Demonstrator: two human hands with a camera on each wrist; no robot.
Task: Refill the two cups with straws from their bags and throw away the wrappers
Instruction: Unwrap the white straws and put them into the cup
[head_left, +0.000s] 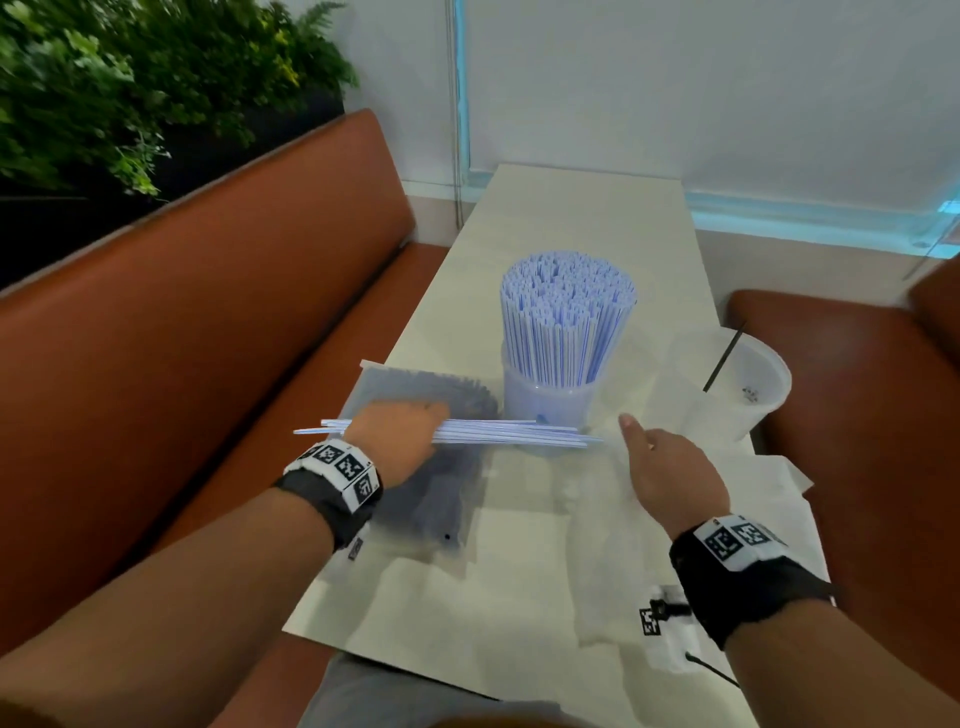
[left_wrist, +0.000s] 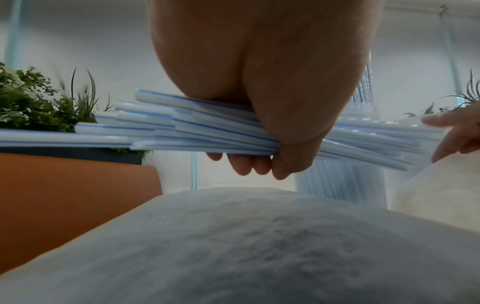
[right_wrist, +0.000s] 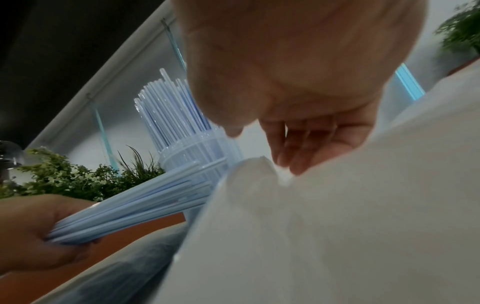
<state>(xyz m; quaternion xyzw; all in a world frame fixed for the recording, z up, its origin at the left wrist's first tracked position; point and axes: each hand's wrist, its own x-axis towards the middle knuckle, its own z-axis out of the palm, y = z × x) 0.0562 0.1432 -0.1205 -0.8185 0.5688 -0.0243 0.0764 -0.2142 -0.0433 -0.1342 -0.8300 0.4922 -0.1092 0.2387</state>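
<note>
On the pale counter (head_left: 582, 208) we see from the head view two translucent plastic cups: the left cup (head_left: 545, 400) packed tight with upright blue-striped white straws (head_left: 569, 317), the right cup (head_left: 732, 384) holding one thin dark straw (head_left: 723, 358). Our left hand (head_left: 397, 434) has its grip curled round a loose bundle of striped straws (head_left: 509, 434) held level, above a bag of dark straws (head_left: 441, 488) lying at the counter's left edge. Only the left wrist view shows the fingertips (left_wrist: 241, 166) wrapped beneath that bundle. Only the right wrist view shows our right hand (right_wrist: 306, 131), fingers loosely bent and holding nothing, just above a soft, crumpled clear bag (right_wrist: 337, 226) on the near right.
</note>
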